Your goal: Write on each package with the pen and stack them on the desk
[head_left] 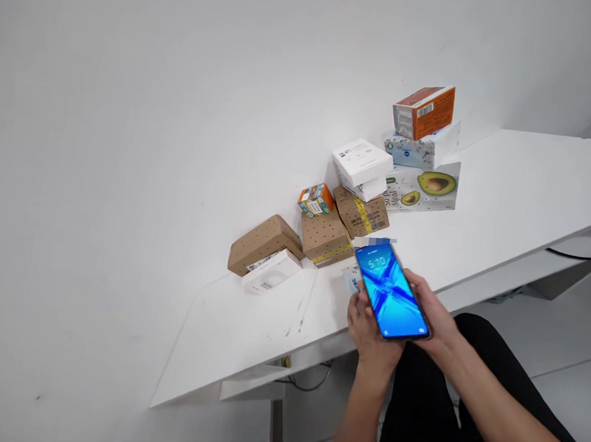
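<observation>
A smartphone with a lit blue lock screen reading 5:10 is held tilted above my lap, near the table's front edge. My left hand is closed around its lower left side, with the fingers partly behind it. On the opposite edge, my right hand grips the phone's lower right side. A pale blue and white packet shows just behind the phone, mostly hidden by it and my left fingers.
Against the wall on the white table stand brown cartons, a small orange box, white boxes and an avocado-printed box. A tissue pack carries an orange-brown box. Black cables hang below.
</observation>
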Available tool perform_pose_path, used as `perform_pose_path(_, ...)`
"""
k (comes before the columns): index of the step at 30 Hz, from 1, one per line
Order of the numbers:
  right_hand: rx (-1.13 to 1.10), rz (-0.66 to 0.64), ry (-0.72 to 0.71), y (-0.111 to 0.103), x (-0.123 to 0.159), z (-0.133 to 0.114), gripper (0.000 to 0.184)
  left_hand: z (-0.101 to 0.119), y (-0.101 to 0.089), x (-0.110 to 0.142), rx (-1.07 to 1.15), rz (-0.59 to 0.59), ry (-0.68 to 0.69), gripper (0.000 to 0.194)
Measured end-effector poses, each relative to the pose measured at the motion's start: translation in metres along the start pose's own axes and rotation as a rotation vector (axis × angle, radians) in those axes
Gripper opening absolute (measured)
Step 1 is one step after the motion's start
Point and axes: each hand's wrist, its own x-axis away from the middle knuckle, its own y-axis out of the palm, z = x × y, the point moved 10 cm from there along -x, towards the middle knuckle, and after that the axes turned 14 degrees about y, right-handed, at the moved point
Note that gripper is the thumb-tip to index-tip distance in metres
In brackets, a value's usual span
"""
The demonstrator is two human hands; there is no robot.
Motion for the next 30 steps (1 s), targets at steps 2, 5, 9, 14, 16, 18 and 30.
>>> perform_pose_path(2, 0.197, 0.177, -0.209, -0.023, 0.013, -0.039, 0.045, 0.016, -0.014, -0.011, -0.138, 0.042, 0.033, 0.056)
perform_pose_path(5, 0.718, 0.642, -0.579, -0.056, 0.047, -0.106, 0.046, 0.033, -0.023, -0.022, -0.272, 0.080, 0.038, 0.049)
perform_pose_path(9, 1.547, 1.038, -0.722, -0.072, 0.051, -0.148, 0.053, 0.035, -0.028, -0.021, -0.287, 0.098, 0.018, 0.041)
perform_pose_path(14, 2.123, 1.165, -0.714, -0.106, 0.023, -0.156, 0.054, 0.007, -0.051, -0.009, -0.258, 0.111, -0.022, 0.042)
perform_pose_path(16, 2.199, 1.126, -0.736, -0.115, 0.014, -0.155, 0.053, -0.010, -0.060, -0.002, -0.209, 0.109, -0.053, 0.045)
perform_pose_path(18, 2.202, 1.095, -0.779, -0.116, 0.012, -0.153, 0.050, -0.026, -0.063, 0.006, -0.127, 0.109, -0.090, 0.050)
perform_pose_path(30, 1.634, 0.594, -0.963, -0.030, 0.010, -0.069, 0.030, -0.111, -0.096, 0.020, 0.578, 0.387, -0.317, 0.062)
